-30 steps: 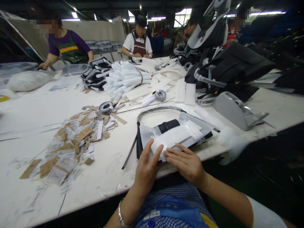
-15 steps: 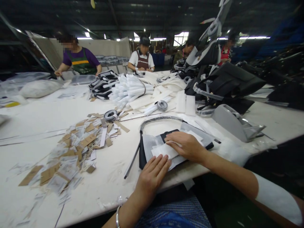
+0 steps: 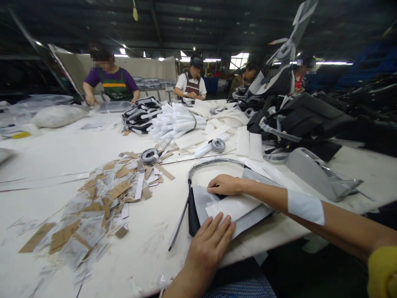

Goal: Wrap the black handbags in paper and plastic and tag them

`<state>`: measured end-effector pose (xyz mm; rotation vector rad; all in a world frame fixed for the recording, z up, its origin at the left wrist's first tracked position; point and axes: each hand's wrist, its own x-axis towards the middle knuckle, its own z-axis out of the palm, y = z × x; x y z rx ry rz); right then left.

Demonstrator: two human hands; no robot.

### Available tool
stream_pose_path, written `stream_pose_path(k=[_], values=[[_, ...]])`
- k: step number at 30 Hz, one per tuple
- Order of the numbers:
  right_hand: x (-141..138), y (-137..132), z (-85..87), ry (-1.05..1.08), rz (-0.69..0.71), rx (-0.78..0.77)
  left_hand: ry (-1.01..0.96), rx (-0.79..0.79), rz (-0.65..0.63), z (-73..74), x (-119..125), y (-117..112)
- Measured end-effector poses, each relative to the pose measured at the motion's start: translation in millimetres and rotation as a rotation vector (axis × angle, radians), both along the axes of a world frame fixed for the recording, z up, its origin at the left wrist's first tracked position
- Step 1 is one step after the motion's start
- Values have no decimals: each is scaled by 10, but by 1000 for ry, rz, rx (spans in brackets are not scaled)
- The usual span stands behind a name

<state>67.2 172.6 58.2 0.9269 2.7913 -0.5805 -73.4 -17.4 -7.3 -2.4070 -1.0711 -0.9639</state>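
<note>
by the near edge of the bench [image 3: 149, 231], a black handbag [image 3: 194, 216] is laid flat, its film-wrapped handle [image 3: 214, 162] arched toward the far edge. over it a grey sheet [image 3: 201, 197] and a white packing sheet [image 3: 237, 207] are spread, presumably so that its surface is shielded. the left hand [image 3: 208, 244] is rested on the white sheet's near corner, its grip flat and unclosed, nothing clasped, seemingly so that the layers are steadied. the right hand [image 3: 226, 185] is curled over the handbag's far part, fingertips at the grey sheet; whether anything is pinched in that grip cannot be told. much of the handbag is hidden by the right forearm [image 3: 263, 193]. the space to the left is taken up by heaped tags [image 3: 102, 203] and a coiled strap [image 3: 149, 156]; to the right, by a grey bag [image 3: 310, 174] and piled black bags [image 3: 310, 118].
</note>
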Motion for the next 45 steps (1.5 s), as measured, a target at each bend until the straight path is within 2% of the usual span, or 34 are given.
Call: stream_pose_path(k=[6, 10, 13, 16, 17, 19, 22, 24, 26, 31, 36, 41, 45], values=[[-134, -95, -140, 95, 38, 101, -11, -34, 12, -11, 10, -17], [-48, -200, -87, 177, 78, 118, -19, -57, 14, -1, -26, 6], [277, -491, 36, 389, 72, 178, -34, -98, 22, 4, -71, 55], [804, -973, 67, 695, 31, 322, -50, -134, 17, -6, -98, 85], [983, -1138, 29, 731, 43, 367, -54, -144, 15, -13, -101, 86], [1284, -1414, -120, 645, 74, 382, -61, -155, 14, -28, -102, 81], [1504, -1623, -425, 482, 71, 385, -61, -171, 22, -40, -102, 72], [1518, -1651, -584, 450, 60, 394, -49, -179, 19, -30, -103, 72], [1485, -1655, -671, 474, 51, 396, -40, -181, 12, -4, -101, 76], [1419, -1754, -714, 608, 0, 453, -53, -166, 11, 66, -83, 74], [1348, -1812, -716, 704, -11, 507, -53, -178, 10, 66, -84, 78], [1186, -1723, -672, 765, 27, 397, -41, -189, -4, 48, -108, 91], [1176, -1678, -666, 626, 14, 256, -25, -205, -3, 41, -124, 92]])
